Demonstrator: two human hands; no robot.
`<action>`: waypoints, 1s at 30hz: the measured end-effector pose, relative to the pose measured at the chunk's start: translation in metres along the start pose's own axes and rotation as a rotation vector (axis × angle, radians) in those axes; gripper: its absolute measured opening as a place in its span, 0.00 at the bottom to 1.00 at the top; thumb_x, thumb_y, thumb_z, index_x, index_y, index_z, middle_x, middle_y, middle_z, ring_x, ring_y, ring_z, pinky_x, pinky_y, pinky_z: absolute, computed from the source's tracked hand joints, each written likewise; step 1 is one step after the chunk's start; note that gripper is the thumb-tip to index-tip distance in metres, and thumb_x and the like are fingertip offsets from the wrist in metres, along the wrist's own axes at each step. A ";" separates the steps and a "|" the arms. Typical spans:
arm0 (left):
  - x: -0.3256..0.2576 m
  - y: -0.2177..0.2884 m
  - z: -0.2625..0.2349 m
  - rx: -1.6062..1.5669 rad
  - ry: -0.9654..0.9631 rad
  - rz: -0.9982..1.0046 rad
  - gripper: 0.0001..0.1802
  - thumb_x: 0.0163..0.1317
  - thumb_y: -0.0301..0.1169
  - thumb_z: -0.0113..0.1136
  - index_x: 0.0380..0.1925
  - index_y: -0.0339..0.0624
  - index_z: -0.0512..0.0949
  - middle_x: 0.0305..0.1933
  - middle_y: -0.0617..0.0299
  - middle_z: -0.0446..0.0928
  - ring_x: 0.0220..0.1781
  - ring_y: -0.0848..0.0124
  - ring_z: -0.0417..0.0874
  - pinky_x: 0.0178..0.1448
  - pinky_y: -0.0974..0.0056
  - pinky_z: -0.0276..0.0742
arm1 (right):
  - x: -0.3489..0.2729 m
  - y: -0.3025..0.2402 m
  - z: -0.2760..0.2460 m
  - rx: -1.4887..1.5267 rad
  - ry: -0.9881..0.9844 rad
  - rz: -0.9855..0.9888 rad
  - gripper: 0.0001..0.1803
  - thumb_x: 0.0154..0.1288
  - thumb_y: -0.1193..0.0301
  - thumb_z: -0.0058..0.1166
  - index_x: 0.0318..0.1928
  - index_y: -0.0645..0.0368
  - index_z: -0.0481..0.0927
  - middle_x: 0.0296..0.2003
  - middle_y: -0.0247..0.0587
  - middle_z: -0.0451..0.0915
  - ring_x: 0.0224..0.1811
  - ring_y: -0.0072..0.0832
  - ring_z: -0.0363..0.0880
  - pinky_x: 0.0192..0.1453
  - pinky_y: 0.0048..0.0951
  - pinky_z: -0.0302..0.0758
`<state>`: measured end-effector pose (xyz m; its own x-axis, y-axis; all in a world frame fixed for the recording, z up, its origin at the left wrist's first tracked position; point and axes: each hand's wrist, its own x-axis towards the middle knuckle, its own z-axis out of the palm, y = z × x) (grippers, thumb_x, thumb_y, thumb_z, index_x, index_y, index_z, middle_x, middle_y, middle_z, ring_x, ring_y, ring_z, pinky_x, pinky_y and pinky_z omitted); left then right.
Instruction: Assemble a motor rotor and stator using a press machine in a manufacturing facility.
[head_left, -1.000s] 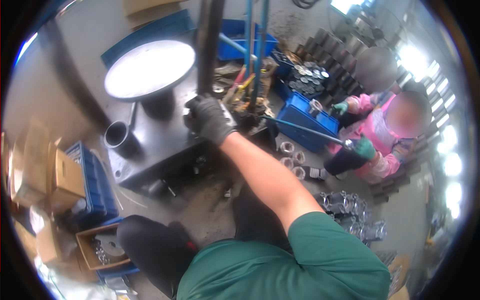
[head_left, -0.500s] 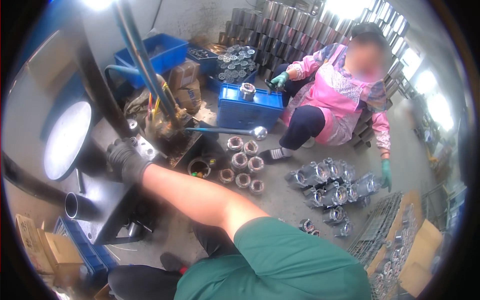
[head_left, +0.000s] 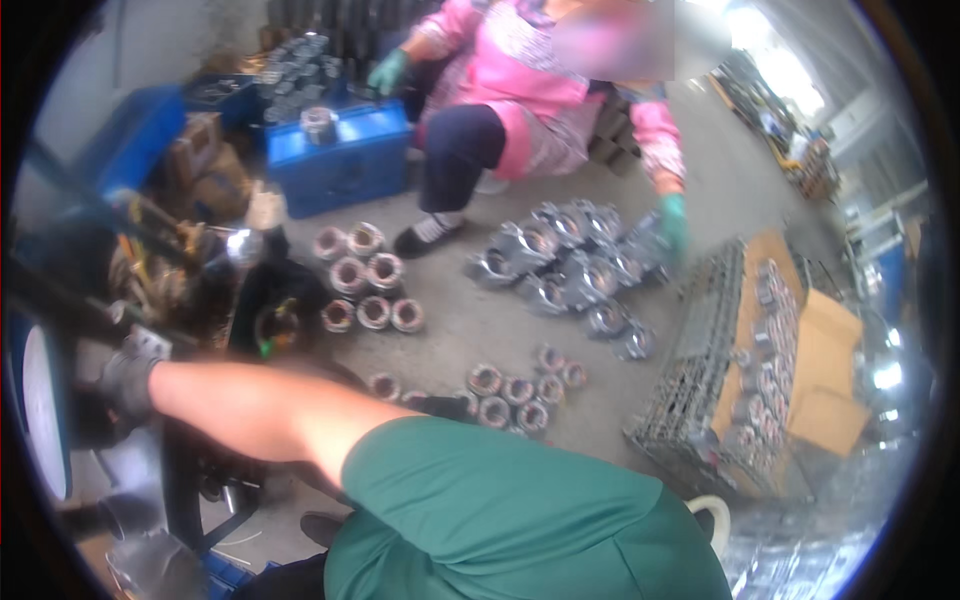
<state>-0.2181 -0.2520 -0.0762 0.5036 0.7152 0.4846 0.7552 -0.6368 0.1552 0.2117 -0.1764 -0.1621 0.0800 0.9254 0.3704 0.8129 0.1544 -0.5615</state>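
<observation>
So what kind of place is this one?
Most likely a small metalworking shop. Ring-shaped metal parts lie in groups on the concrete floor, a blue crate holds more, and the gloved left hand rests on a machine.

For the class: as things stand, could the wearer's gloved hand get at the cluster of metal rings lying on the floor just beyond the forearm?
Probably yes. The gloved hand rests on the dark machine, and open concrete floor lies between it and the metal rings; nothing blocks the way.

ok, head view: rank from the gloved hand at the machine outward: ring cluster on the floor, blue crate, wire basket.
From the gloved hand, far left:
1. ring cluster, up and right of it
2. blue crate, farther back, upper left
3. wire basket, far right
</observation>
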 end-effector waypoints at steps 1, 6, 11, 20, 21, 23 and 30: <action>0.013 0.009 0.019 -0.035 0.003 0.072 0.22 0.75 0.50 0.60 0.55 0.46 0.83 0.59 0.45 0.83 0.51 0.52 0.86 0.55 0.50 0.82 | -0.002 -0.004 -0.013 0.005 0.008 0.029 0.41 0.52 0.47 0.74 0.68 0.41 0.80 0.47 0.36 0.89 0.54 0.36 0.87 0.63 0.43 0.77; 0.068 -0.032 0.098 -0.351 -0.049 0.105 0.25 0.77 0.53 0.56 0.58 0.47 0.84 0.59 0.46 0.83 0.50 0.50 0.87 0.53 0.51 0.84 | -0.005 -0.026 -0.049 0.015 -0.237 0.090 0.31 0.52 0.42 0.72 0.53 0.43 0.93 0.51 0.33 0.91 0.56 0.37 0.87 0.59 0.44 0.80; 0.088 -0.031 0.117 0.032 0.076 0.500 0.12 0.75 0.30 0.56 0.53 0.36 0.78 0.57 0.50 0.77 0.59 0.56 0.79 0.63 0.54 0.77 | 0.011 -0.017 -0.037 0.080 -0.293 -0.142 0.33 0.52 0.42 0.73 0.56 0.43 0.91 0.53 0.35 0.90 0.57 0.37 0.87 0.61 0.42 0.81; 0.083 0.066 0.163 -0.374 0.389 0.237 0.37 0.57 0.34 0.81 0.64 0.39 0.75 0.66 0.46 0.77 0.69 0.49 0.78 0.71 0.49 0.76 | -0.006 0.086 0.034 0.587 0.095 -0.055 0.31 0.54 0.45 0.73 0.47 0.57 0.88 0.40 0.49 0.89 0.43 0.42 0.89 0.51 0.40 0.83; 0.085 0.086 0.180 -0.392 0.375 0.189 0.34 0.66 0.34 0.74 0.68 0.39 0.72 0.69 0.48 0.74 0.71 0.54 0.76 0.70 0.54 0.76 | -0.009 0.134 0.052 0.930 0.150 0.015 0.30 0.54 0.51 0.77 0.50 0.62 0.87 0.42 0.48 0.89 0.43 0.41 0.88 0.54 0.39 0.82; 0.069 0.056 0.145 -0.388 0.383 0.092 0.42 0.60 0.41 0.80 0.70 0.42 0.70 0.69 0.49 0.73 0.70 0.52 0.75 0.75 0.51 0.71 | -0.009 0.007 -0.011 0.289 0.014 -0.194 0.27 0.57 0.58 0.77 0.50 0.64 0.85 0.43 0.47 0.88 0.47 0.37 0.87 0.58 0.37 0.82; 0.063 0.075 0.148 -0.605 0.377 -0.115 0.47 0.62 0.36 0.76 0.78 0.44 0.61 0.73 0.49 0.66 0.75 0.55 0.70 0.79 0.51 0.68 | -0.008 -0.029 -0.025 1.806 -0.231 0.762 0.23 0.66 0.72 0.70 0.57 0.62 0.76 0.50 0.39 0.80 0.54 0.27 0.79 0.63 0.27 0.82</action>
<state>-0.0679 -0.2122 -0.1616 0.1735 0.7085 0.6840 0.3751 -0.6898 0.6193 0.2026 -0.1965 -0.1301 -0.1164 0.9549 -0.2730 -0.7930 -0.2549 -0.5533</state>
